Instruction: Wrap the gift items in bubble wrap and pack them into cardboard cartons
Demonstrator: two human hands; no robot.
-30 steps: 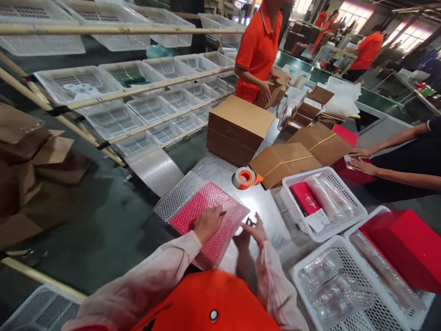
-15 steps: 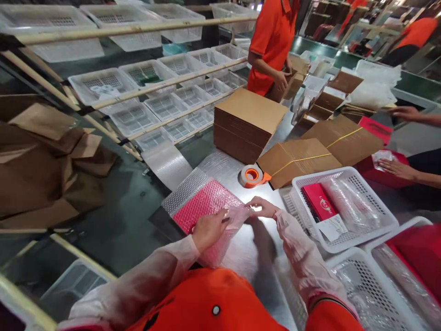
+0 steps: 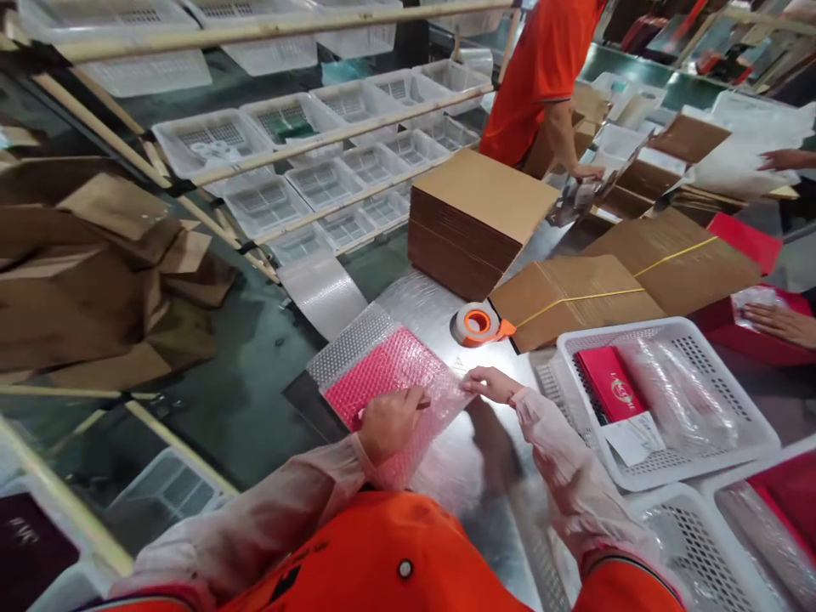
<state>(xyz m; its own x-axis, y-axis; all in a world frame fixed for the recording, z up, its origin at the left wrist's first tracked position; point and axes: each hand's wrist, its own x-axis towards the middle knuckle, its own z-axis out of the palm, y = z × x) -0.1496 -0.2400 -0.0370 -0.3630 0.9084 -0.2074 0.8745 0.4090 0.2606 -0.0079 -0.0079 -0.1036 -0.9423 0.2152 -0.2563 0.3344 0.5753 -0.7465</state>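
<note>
A red flat item in clear bubble wrap (image 3: 401,365) lies slantwise on the metal table, with a bare strip of wrap at its far-left side. My left hand (image 3: 390,427) rests closed on its near part. Between the fingers shows a thin, dark reddish stick-like thing (image 3: 423,405), mostly hidden by the hand. At the right corner, the fingertips of my right hand (image 3: 492,385) pinch the edge of the bubble wrap. Just beyond stands a roll of tape (image 3: 475,324) with an orange core and an orange piece at its side.
Stacked cardboard (image 3: 481,217) stands behind the tape, with strapped flat cartons (image 3: 577,297) to its right. A white basket (image 3: 669,476) holds a red box and clear-wrapped items. Racks of clear bins (image 3: 264,204) are at left. Co-workers' hands (image 3: 781,321) work at right.
My right hand has shifted slightly outward, and the wrap corner under it lies flatter. My left hand has closed more. The view has swung left, and the co-worker behind the cardboard has leaned forward.
</note>
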